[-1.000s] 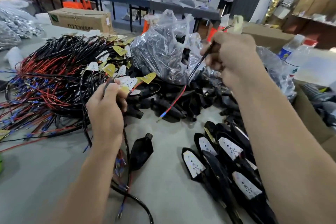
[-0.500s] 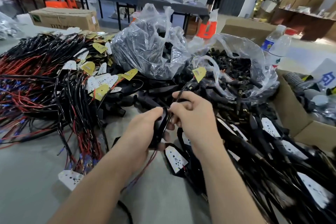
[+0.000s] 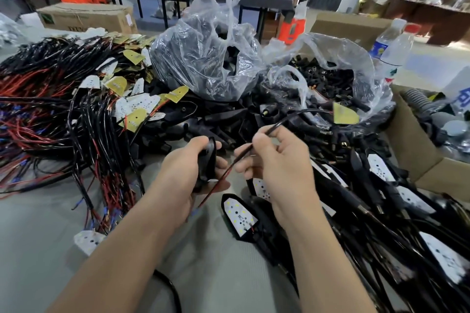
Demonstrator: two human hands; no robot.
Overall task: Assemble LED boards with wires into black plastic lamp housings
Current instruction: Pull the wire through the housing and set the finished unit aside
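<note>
My left hand grips a black plastic lamp housing over the middle of the table. My right hand pinches a black sheathed wire just right of the housing. That wire runs up and right to a yellow LED board, which hangs over the pile. Its red and black leads slant down past the lower edge of the housing. An assembled housing with a white LED board lies on the table below my hands.
A heap of wired LED boards covers the left of the table. Clear bags of black parts stand behind, loose housings in front of them. Assembled lamps pile up at right beside a cardboard box and water bottles.
My right hand has drawn away from the housing to the right, pulling the wire along; the yellow board has swung to the far right. The left hand still holds the housing.
</note>
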